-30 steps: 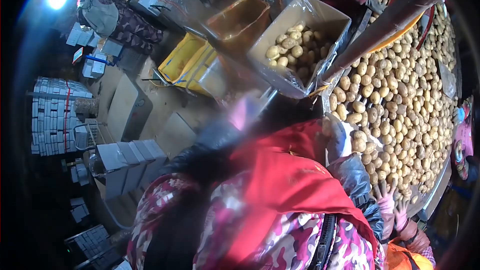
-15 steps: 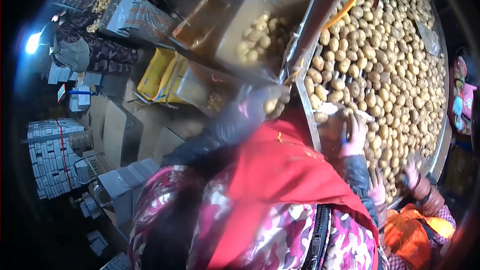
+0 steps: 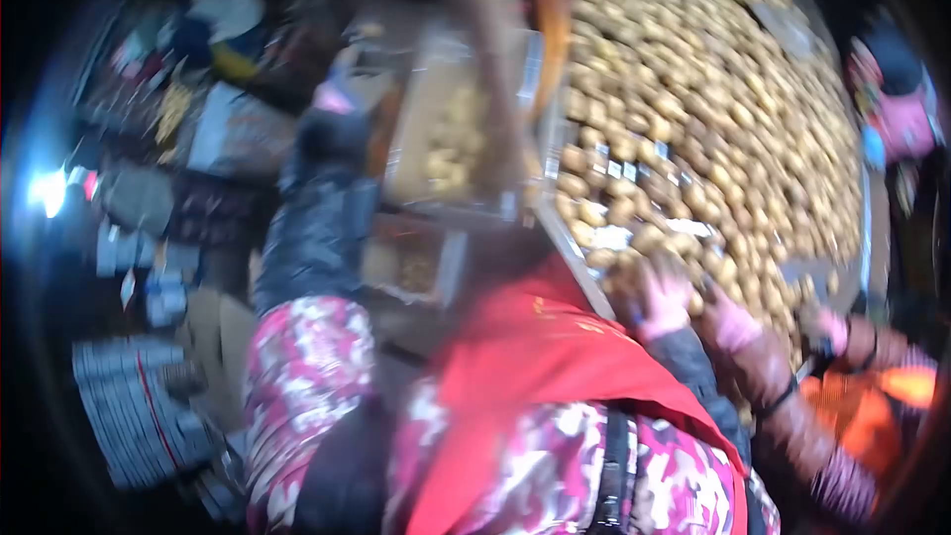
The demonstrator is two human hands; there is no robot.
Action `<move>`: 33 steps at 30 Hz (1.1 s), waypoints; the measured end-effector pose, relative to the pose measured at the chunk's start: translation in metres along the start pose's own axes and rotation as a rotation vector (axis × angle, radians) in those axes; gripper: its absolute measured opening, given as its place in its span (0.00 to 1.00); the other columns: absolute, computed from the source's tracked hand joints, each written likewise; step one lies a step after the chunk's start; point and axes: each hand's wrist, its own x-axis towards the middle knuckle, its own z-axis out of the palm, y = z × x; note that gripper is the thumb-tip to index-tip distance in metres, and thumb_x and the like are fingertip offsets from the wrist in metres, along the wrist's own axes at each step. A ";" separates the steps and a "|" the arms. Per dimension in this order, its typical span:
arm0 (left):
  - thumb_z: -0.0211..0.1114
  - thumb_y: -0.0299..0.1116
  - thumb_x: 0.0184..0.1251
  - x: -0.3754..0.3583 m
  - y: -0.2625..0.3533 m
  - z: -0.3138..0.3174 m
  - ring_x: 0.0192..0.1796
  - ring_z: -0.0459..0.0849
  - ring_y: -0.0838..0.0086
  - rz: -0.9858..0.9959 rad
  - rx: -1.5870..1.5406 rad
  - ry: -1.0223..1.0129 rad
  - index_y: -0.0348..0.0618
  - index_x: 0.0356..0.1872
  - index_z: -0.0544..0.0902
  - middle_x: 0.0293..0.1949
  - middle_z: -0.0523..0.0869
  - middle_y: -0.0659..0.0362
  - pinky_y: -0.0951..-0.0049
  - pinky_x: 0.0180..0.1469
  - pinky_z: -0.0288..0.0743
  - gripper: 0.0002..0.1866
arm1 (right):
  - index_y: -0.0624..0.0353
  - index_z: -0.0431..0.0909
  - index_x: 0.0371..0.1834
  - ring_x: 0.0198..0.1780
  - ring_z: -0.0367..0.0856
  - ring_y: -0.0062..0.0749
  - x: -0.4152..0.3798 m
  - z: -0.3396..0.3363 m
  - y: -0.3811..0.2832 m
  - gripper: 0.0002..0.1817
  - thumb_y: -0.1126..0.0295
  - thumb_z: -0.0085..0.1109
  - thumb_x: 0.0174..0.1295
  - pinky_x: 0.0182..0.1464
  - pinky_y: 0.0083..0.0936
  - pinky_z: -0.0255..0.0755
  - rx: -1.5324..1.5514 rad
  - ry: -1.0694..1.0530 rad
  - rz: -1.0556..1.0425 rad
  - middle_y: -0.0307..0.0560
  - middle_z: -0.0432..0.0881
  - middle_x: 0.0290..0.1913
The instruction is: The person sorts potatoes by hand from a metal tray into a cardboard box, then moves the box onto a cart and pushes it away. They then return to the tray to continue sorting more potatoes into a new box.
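My left hand (image 3: 342,79) is stretched far out over the boxes on the left, close to a brown-lined box (image 3: 384,129). Motion smears its fingers, and I cannot see whether anything is in them. At the near edge of the sorting table, my right hand (image 3: 660,292) rests among the potatoes (image 3: 723,159), fingers bent down over them. What lies under those fingers is hidden. A plastic-lined box (image 3: 404,163) with a heap of pale potatoes (image 3: 454,144) stands between my hands. Below it is a smaller lined box (image 3: 451,263) with some potatoes in the bottom.
A co-worker's hands (image 3: 731,322) work close to my right hand, beside an orange vest (image 3: 842,411). Another person in pink (image 3: 903,129) stands across the table. A metal rim (image 3: 575,253) edges the table; an orange hose (image 3: 553,30) hangs beside a post. Bundled flat cartons (image 3: 144,411) stand at lower left.
My left hand has swung away from the table edge, where it held a potato, to the far left over the boxes. My right hand stays among the potatoes. The co-worker's hand has come closer to it.
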 end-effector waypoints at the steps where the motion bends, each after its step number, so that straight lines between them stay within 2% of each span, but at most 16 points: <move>1: 0.67 0.38 0.72 0.021 -0.030 0.007 0.58 0.85 0.64 0.192 0.114 -0.109 0.40 0.70 0.68 0.56 0.85 0.49 0.63 0.64 0.79 0.30 | 0.55 0.75 0.65 0.71 0.68 0.60 -0.001 0.014 0.001 0.32 0.55 0.65 0.57 0.70 0.62 0.57 -0.075 0.180 -0.144 0.62 0.73 0.66; 3: 0.60 0.38 0.75 0.020 -0.054 0.075 0.55 0.86 0.65 0.185 0.078 -0.450 0.42 0.66 0.74 0.55 0.85 0.50 0.64 0.55 0.80 0.22 | 0.49 0.73 0.68 0.74 0.66 0.51 -0.009 0.023 0.007 0.31 0.54 0.64 0.60 0.69 0.65 0.56 -0.144 0.210 -0.168 0.52 0.74 0.68; 4: 0.57 0.38 0.77 -0.008 -0.049 0.093 0.53 0.86 0.65 0.181 0.077 -0.608 0.44 0.64 0.77 0.55 0.85 0.51 0.64 0.51 0.81 0.20 | 0.50 0.71 0.71 0.77 0.64 0.48 -0.009 0.012 0.015 0.32 0.54 0.62 0.63 0.75 0.66 0.50 -0.129 0.096 -0.183 0.51 0.72 0.71; 5: 0.56 0.37 0.76 -0.036 -0.068 0.102 0.48 0.86 0.65 0.053 -0.002 -0.664 0.43 0.62 0.79 0.51 0.86 0.50 0.65 0.47 0.82 0.18 | 0.47 0.69 0.73 0.77 0.63 0.45 -0.010 0.015 0.034 0.33 0.54 0.61 0.64 0.75 0.67 0.48 -0.228 0.123 -0.227 0.50 0.72 0.72; 6: 0.56 0.36 0.76 -0.066 -0.088 0.110 0.42 0.86 0.65 -0.080 -0.076 -0.707 0.42 0.59 0.81 0.46 0.87 0.50 0.66 0.43 0.82 0.17 | 0.46 0.68 0.75 0.78 0.61 0.46 -0.011 0.014 0.055 0.33 0.53 0.59 0.66 0.76 0.66 0.48 -0.219 0.080 -0.045 0.49 0.71 0.73; 8: 0.61 0.32 0.72 -0.121 -0.101 0.117 0.37 0.88 0.64 -0.577 -0.564 -0.752 0.37 0.55 0.84 0.40 0.88 0.50 0.67 0.43 0.84 0.15 | 0.42 0.64 0.77 0.79 0.59 0.49 -0.016 -0.001 0.085 0.33 0.51 0.55 0.69 0.77 0.64 0.46 -0.291 0.082 0.242 0.48 0.69 0.75; 9: 0.64 0.29 0.69 -0.152 -0.063 0.125 0.40 0.89 0.63 -0.815 -0.907 -0.834 0.36 0.54 0.84 0.42 0.89 0.50 0.66 0.46 0.85 0.15 | 0.39 0.63 0.79 0.79 0.59 0.51 -0.025 -0.011 0.104 0.33 0.50 0.53 0.71 0.77 0.62 0.46 -0.379 0.130 0.351 0.47 0.68 0.76; 11: 0.64 0.24 0.70 -0.205 -0.024 0.151 0.42 0.89 0.62 0.055 -0.306 -0.771 0.34 0.58 0.82 0.45 0.89 0.50 0.69 0.45 0.83 0.17 | 0.36 0.61 0.80 0.79 0.58 0.53 -0.035 -0.039 0.125 0.33 0.48 0.51 0.72 0.78 0.60 0.44 -0.253 0.154 0.446 0.46 0.68 0.76; 13: 0.65 0.26 0.69 -0.206 0.030 0.172 0.42 0.90 0.60 0.523 -0.033 -0.721 0.35 0.54 0.84 0.43 0.89 0.48 0.67 0.46 0.83 0.14 | 0.35 0.63 0.79 0.78 0.59 0.54 -0.040 -0.034 0.151 0.32 0.48 0.51 0.72 0.79 0.60 0.44 -0.390 0.210 0.465 0.45 0.71 0.74; 14: 0.65 0.26 0.69 -0.203 0.047 0.180 0.45 0.90 0.56 0.505 0.027 -0.768 0.36 0.54 0.85 0.45 0.88 0.45 0.65 0.48 0.83 0.14 | 0.36 0.68 0.76 0.77 0.60 0.53 -0.038 -0.020 0.175 0.29 0.49 0.52 0.71 0.79 0.59 0.43 -0.416 0.253 0.525 0.44 0.73 0.73; 17: 0.69 0.30 0.64 -0.189 0.064 0.210 0.53 0.86 0.52 0.648 0.055 -0.731 0.40 0.57 0.83 0.52 0.86 0.47 0.58 0.57 0.80 0.19 | 0.49 0.81 0.60 0.64 0.76 0.47 -0.020 -0.039 0.171 0.22 0.52 0.56 0.69 0.70 0.49 0.62 -0.356 0.398 0.788 0.50 0.84 0.57; 21: 0.72 0.37 0.58 -0.174 0.061 0.254 0.67 0.74 0.48 0.881 0.267 -0.752 0.45 0.62 0.80 0.63 0.78 0.48 0.49 0.68 0.68 0.28 | 0.49 0.82 0.56 0.49 0.81 0.52 0.051 -0.057 0.126 0.21 0.52 0.60 0.65 0.60 0.46 0.68 -0.377 0.541 0.476 0.51 0.85 0.47; 22: 0.72 0.38 0.57 -0.171 0.060 0.265 0.69 0.71 0.47 0.918 0.314 -0.759 0.46 0.62 0.79 0.64 0.76 0.49 0.47 0.70 0.65 0.29 | 0.51 0.80 0.47 0.42 0.80 0.49 0.069 -0.051 0.122 0.17 0.52 0.59 0.63 0.48 0.49 0.71 -0.382 0.593 0.334 0.49 0.81 0.37; 25: 0.73 0.40 0.56 -0.157 0.071 0.277 0.70 0.69 0.46 0.944 0.360 -0.773 0.48 0.62 0.79 0.66 0.75 0.50 0.45 0.71 0.63 0.30 | 0.47 0.73 0.67 0.72 0.63 0.53 0.115 -0.032 0.105 0.31 0.47 0.61 0.64 0.73 0.58 0.53 -0.278 0.438 0.160 0.52 0.70 0.69; 27: 0.73 0.39 0.56 -0.147 0.062 0.276 0.70 0.69 0.47 0.974 0.337 -0.745 0.48 0.64 0.79 0.66 0.75 0.50 0.45 0.71 0.64 0.31 | 0.43 0.73 0.69 0.74 0.62 0.55 0.116 -0.026 0.125 0.32 0.46 0.62 0.63 0.75 0.58 0.51 -0.310 0.445 0.141 0.48 0.69 0.71; 33: 0.71 0.38 0.57 -0.148 0.057 0.277 0.68 0.72 0.48 0.933 0.388 -0.721 0.49 0.67 0.77 0.64 0.77 0.51 0.46 0.70 0.65 0.33 | 0.39 0.69 0.73 0.76 0.62 0.43 0.057 -0.068 0.156 0.40 0.46 0.69 0.55 0.73 0.58 0.54 -0.359 0.373 0.380 0.48 0.68 0.72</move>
